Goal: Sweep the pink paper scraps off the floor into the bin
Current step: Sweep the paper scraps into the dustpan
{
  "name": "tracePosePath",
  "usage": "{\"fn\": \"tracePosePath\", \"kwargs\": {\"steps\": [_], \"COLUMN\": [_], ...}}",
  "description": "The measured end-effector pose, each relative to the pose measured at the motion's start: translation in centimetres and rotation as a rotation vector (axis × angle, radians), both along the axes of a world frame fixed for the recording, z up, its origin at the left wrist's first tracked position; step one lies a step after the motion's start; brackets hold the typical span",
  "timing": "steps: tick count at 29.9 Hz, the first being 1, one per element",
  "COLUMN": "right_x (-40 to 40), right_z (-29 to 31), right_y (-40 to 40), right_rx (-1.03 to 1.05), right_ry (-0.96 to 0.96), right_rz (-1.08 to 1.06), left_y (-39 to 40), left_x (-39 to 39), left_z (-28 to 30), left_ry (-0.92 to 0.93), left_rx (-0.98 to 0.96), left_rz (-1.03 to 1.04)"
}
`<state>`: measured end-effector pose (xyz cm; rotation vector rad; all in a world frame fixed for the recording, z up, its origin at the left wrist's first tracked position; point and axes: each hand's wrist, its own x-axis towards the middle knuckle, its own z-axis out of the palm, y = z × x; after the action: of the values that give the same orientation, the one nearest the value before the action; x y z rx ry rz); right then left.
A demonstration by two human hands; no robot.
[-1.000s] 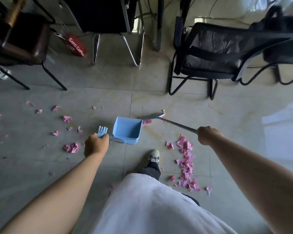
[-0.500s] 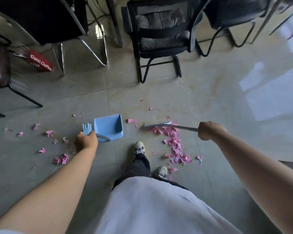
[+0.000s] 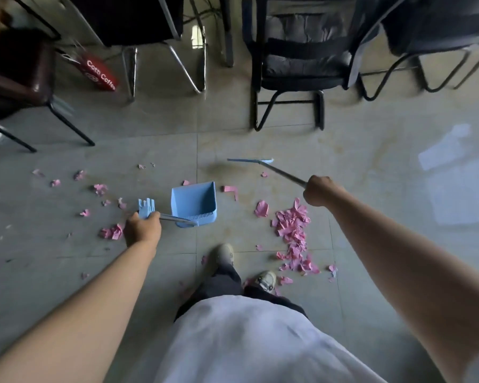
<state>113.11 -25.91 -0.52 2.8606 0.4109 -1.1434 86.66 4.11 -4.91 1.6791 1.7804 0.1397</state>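
My left hand [image 3: 143, 228] grips the handle of a light blue dustpan [image 3: 194, 201] that stands on the tiled floor, its mouth facing away from me. My right hand [image 3: 320, 190] grips the thin metal handle of a blue broom [image 3: 250, 160], whose head is raised beyond the dustpan's right side. A thick pile of pink paper scraps [image 3: 292, 225] lies to the right of the dustpan, trailing toward my feet. Loose pink scraps [image 3: 100, 188] are scattered to the left, and one crumpled clump [image 3: 112, 233] lies beside my left hand.
Black chairs [image 3: 293, 62] stand along the far side, a dark brown chair [image 3: 14, 78] at the left. A red Cotti Coffee bag [image 3: 100, 76] leans under a chair. My feet [image 3: 224, 257] stand just behind the dustpan. No bin is in view.
The broom head has lifted off the scraps and swung away from me. The pile now lies free to the right of the dustpan. The view has shifted left.
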Motion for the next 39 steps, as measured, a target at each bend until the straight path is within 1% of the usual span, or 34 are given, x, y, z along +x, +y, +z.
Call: {"fn": "tracePosePath", "kwargs": {"steps": [1,4,9,13,16,21,25,30,33,35,37,39], "right_x": [0.1,0.4,0.5,-0.5,-0.8,-0.4,-1.4,-2.6,-4.1,-5.2,-6.2,-7.4], "right_z": [-0.7,-2.9,-4.9,-4.6,-2.9,0.6,2.9,2.0,0.6,-0.9,-2.5,-3.8], "right_y": [1.0,3.8,4.6,2.9,1.0,-1.0,-0.5,0.7,2.7,4.2,5.3,5.9], "right_rx": [0.007,-0.005,-0.131,-0.189,-0.194,-0.116,-0.031,0.076,0.148,0.201,0.193,0.162], "right_ry": [0.015,0.053,0.110,0.122,0.110,0.076,0.084,0.284,0.397,0.458,0.471,0.446], "right_rz": [-0.013,-0.005,0.067,0.118,0.099,0.000,-0.117,-0.307,-0.403,-0.473,-0.433,-0.323], "left_y": [0.6,0.9,1.7,1.9,1.5,1.1,1.0,1.6,3.7,3.6,3.4,3.5], "left_x": [-0.8,-1.9,-3.8,-3.5,-1.7,1.3,2.4,2.2,0.4,0.3,0.4,0.1], "left_z": [-0.6,2.2,3.1,2.3,2.0,1.6,1.8,2.2,0.1,2.2,3.8,4.4], "left_ry": [-0.005,0.021,0.064,0.090,0.099,0.076,0.072,0.030,0.022,0.039,0.027,0.023], "left_rx": [-0.003,-0.027,-0.022,-0.041,-0.057,-0.051,-0.032,-0.009,0.003,0.000,-0.003,-0.023], "left_rz": [0.006,0.022,0.033,0.030,-0.016,-0.025,-0.011,0.017,0.067,0.090,0.088,0.071]}}
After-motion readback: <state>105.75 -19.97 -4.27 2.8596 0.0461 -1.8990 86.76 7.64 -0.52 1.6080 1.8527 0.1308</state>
